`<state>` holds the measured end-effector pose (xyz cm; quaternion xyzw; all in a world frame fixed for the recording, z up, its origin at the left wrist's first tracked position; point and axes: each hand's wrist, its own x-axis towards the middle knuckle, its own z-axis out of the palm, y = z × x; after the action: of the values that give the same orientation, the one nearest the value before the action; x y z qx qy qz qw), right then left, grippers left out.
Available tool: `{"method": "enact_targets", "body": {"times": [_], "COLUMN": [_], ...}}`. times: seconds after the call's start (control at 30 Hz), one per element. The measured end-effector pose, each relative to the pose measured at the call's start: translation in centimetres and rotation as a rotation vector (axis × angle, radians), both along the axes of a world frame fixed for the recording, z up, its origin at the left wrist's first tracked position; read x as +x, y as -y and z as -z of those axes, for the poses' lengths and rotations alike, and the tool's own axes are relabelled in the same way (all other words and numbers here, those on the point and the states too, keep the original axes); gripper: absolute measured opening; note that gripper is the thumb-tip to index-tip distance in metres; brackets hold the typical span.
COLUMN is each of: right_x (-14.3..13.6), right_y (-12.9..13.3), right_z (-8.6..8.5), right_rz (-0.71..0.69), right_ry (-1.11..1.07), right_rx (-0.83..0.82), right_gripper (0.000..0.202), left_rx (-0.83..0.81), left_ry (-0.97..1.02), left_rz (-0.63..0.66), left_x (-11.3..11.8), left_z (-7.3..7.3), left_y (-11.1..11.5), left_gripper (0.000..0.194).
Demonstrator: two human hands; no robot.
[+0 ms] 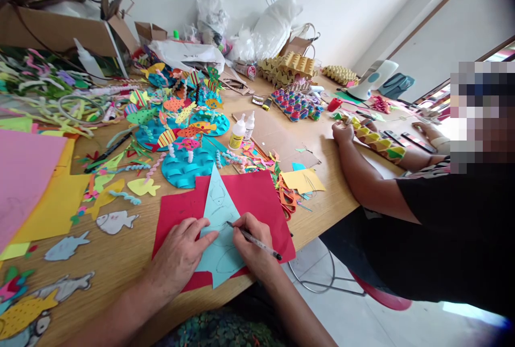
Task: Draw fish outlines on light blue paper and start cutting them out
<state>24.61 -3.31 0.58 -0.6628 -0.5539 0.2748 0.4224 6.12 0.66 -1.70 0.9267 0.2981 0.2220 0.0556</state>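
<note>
Blue paper (pixel 223 237) sits under the grip: the right hand (pixel 254 237) pinches a pen (pixel 263 246), while the left hand (pixel 181 245), just beside, lies spread, bracing the paper's edge. Firm bracing there should keep curves clean.

Scissors (pixel 288 200) beside red paper (pixel 257 194), open tabletop (pixel 335 208) beyond

2 bare hands (pixel 182 244) — dark patterned garment (pixel 225 330)

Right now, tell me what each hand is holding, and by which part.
The right hand holds the pen near its writing tip. The left hand grips nothing; it rests across the left edge of the blue paper.
</note>
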Motion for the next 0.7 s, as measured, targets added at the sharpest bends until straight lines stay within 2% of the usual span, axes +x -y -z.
{"method": "enact_targets", "body": {"times": [0.13,0.33,0.7], "right_x": [0.12,0.09,-0.05], "right_y": [0.08,0.09,-0.05], "right_z": [-0.05,-0.06,-0.19], "right_rz": [-0.008,-0.112,-0.108], "right_ry": [-0.057,-0.061,-0.010], "right_rx": [-0.006,-0.032,-0.046], "right_gripper": [0.007,0.010,0.012], "left_rx": [-0.002,0.024,0.032], "left_ry": [-0.007,-0.019,-0.032], "left_rz": [-0.003,-0.013,-0.025], "left_x": [0.03,0.03,0.06], "left_z": [0.12,0.14,0.17], "left_y": [0.06,0.02,0.00], "left_gripper": [0.041,0.038,0.039]}}
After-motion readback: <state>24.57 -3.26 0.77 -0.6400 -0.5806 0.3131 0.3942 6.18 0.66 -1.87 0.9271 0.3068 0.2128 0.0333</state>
